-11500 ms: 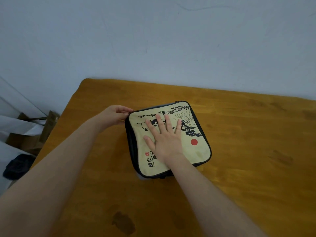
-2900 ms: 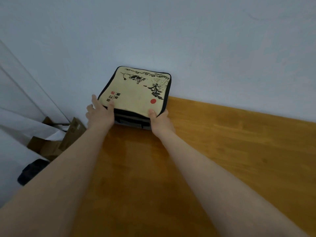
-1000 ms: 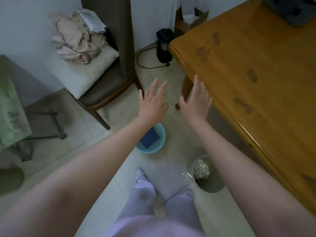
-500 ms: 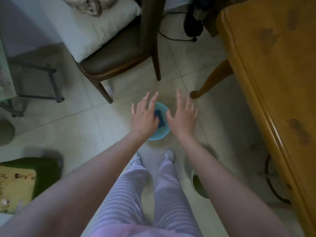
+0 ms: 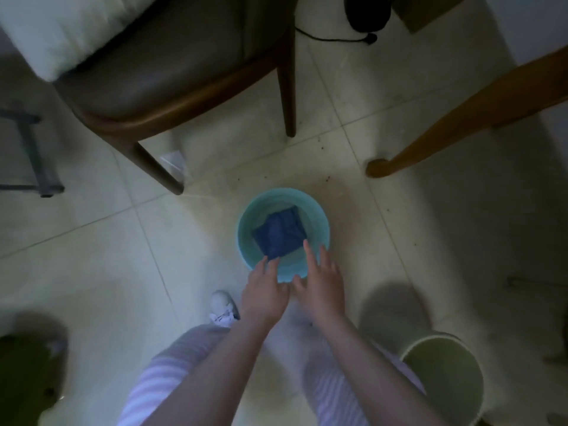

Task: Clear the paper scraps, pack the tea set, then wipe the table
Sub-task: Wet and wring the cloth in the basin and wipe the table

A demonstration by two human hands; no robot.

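grip loose: left hand (image 5: 263, 298), right hand (image 5: 321, 289) | blue cloth (image 5: 279, 236): square, in basin (image 5: 325, 222)

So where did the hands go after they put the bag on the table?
Both hands let go of the bag and left the table. They came down toward the floor: the left hand and right hand now reach, fingers straight, over the near rim of the blue basin toward the dark cloth. The cloth lies in the basin as before, not gripped; the bin stays beside it.
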